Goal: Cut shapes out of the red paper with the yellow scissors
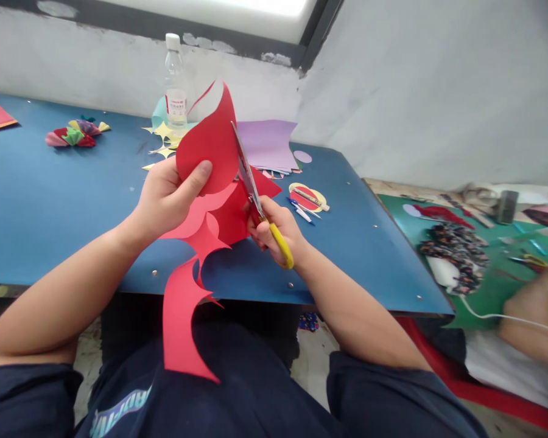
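Note:
My left hand (173, 188) pinches a piece of red paper (210, 140) between thumb and fingers, raised above the blue table. Its outline is rounded at the left and rises to a point at the top. In my right hand (276, 228) is a pair of scissors (251, 173) with yellow handles, blades pointing up along the paper's right edge. Whether the blades are parted is hard to tell. Red paper offcuts (187, 316) with curved cut-outs hang below my hands, over the table's front edge and against my shirt.
A clear bottle (176, 91) stands by the wall near yellow paper scraps (164, 137). Purple sheets (267, 143) lie behind my hands, pens (304, 210) and paper circles to the right. Folded paper flowers (77, 134) sit left. A co-worker's arm (536, 304) rests at the green table (393, 210).

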